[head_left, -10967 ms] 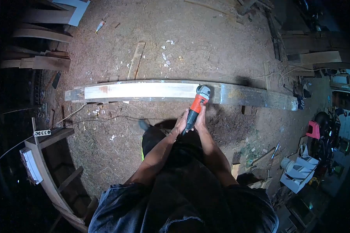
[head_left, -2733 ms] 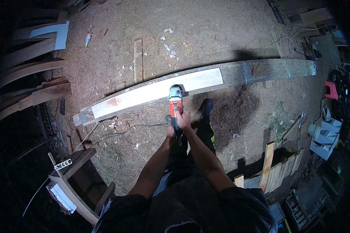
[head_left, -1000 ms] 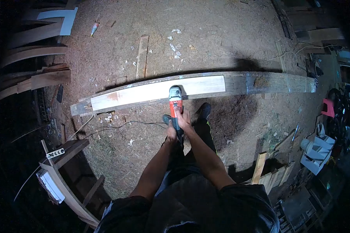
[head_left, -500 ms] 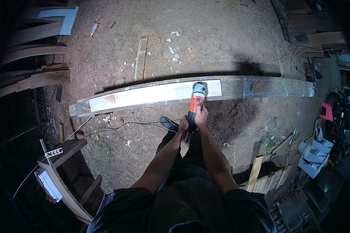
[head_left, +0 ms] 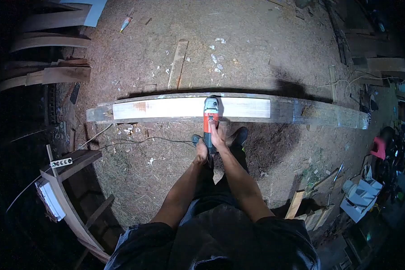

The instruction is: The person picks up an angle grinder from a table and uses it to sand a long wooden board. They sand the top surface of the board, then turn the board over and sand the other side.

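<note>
An orange-red and black angle grinder (head_left: 210, 121) points away from me, its grey head over a pale wooden board (head_left: 166, 109). Whether its disc touches the wood is hidden under the head. My right hand (head_left: 218, 135) wraps the body from the right. Further back, my left hand (head_left: 201, 151) is closed around the rear handle. The pale board lies along a longer, weathered plank (head_left: 285, 110), and a brownish patch marks its left part.
A dark cord (head_left: 139, 142) runs left across the ground towards a white power strip (head_left: 61, 163) on a wooden frame. Curved boards (head_left: 54, 42) are stacked at the upper left. Loose planks (head_left: 295, 204) and a white box (head_left: 362, 200) lie to the lower right.
The grinder, held in both hands, has moved left along the pale board and now points straighter ahead. My view has shifted slightly, and my right shoe has come into sight.
</note>
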